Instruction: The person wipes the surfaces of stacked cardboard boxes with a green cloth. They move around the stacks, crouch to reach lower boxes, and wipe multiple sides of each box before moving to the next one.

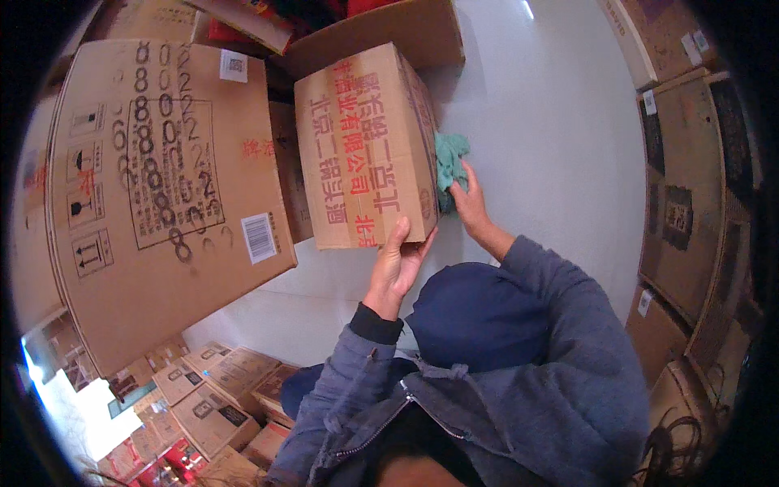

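A taped cardboard box (307,128) with red and purple printing stands before me. My left hand (398,268) grips its near lower corner, the thumb on the printed face and the fingers around the edge. On the box's right side, my right hand (471,198) holds a crumpled green cloth (451,155) close against the cardboard. Whether the cloth touches the box all along is hidden.
A large cardboard carton (243,201) with printed marks stands close on the left. Behind is an open carton (377,36) with red things. More boxes (675,213) line the right side, and stacked cartons (213,420) lie at lower left. Pale floor (548,152) shows between.
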{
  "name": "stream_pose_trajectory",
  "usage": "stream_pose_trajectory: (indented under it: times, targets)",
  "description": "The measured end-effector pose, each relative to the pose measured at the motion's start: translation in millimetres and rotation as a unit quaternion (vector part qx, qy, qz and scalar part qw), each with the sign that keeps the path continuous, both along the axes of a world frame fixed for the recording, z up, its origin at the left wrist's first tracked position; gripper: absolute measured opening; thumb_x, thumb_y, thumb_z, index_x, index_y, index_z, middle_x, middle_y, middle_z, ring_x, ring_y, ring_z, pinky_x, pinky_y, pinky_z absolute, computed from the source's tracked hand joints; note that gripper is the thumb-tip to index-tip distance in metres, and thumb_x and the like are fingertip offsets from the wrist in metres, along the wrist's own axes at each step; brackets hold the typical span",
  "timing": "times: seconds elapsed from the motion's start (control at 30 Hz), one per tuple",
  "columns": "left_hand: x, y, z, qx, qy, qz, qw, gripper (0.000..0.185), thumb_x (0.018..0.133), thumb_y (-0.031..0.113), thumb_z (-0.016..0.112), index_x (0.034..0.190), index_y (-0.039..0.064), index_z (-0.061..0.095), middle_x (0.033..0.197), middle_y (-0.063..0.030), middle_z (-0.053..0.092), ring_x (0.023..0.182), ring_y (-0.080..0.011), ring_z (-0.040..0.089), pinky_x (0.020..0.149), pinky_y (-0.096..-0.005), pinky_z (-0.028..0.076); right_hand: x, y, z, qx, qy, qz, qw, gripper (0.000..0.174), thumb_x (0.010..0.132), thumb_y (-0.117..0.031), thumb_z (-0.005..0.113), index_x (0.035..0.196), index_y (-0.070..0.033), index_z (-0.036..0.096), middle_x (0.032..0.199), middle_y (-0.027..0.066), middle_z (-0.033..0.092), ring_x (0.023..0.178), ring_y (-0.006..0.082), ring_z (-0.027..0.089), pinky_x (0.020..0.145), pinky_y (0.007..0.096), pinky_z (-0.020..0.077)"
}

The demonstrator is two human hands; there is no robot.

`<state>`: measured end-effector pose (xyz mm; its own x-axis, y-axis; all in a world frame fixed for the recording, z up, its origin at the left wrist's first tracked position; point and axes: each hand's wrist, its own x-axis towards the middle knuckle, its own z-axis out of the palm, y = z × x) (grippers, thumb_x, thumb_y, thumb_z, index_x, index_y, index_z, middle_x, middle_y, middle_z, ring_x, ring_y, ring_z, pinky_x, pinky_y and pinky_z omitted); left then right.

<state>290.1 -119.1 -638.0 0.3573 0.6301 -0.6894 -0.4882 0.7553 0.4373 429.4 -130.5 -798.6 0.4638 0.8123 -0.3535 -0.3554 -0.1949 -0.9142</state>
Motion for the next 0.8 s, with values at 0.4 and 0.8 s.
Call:
stream_pose_trajectory:
  times: [0.4, 0.8]
  targets:
    - [-2, -6, -7, -0.004, 0.018, 0.013, 1.000, 0.048, 0.083, 0.014, 0.072, 0.124, 0.006, 0.048, 0.121, -0.0066, 0.054, 0.112, -0.0205, 0.053, 0.100, -0.0395, 0.044, -4, -41, 39, 0.045, -0.087, 0.041, 0.994, 0.054, 0.076, -0.007, 0.060, 0.128, 0.002, 0.046, 0.141, 0.0197, 0.041, 0.131, 0.0290, 0.040, 0.107, 0.0365, 0.0320]
    - [-6, -13, -15, 0.035, 0.004, -0.006, 0.999, 0.042, 0.084, 0.012, 0.070, 0.121, 0.005, 0.051, 0.115, -0.0055, 0.057, 0.107, -0.0200, 0.055, 0.096, -0.0403, 0.045, 18, -37, 89, 0.219, -0.215, 0.116, 0.945, 0.055, 0.071, -0.005, 0.061, 0.125, -0.001, 0.051, 0.147, 0.0251, 0.030, 0.135, 0.0364, 0.034, 0.107, 0.0426, 0.0322]
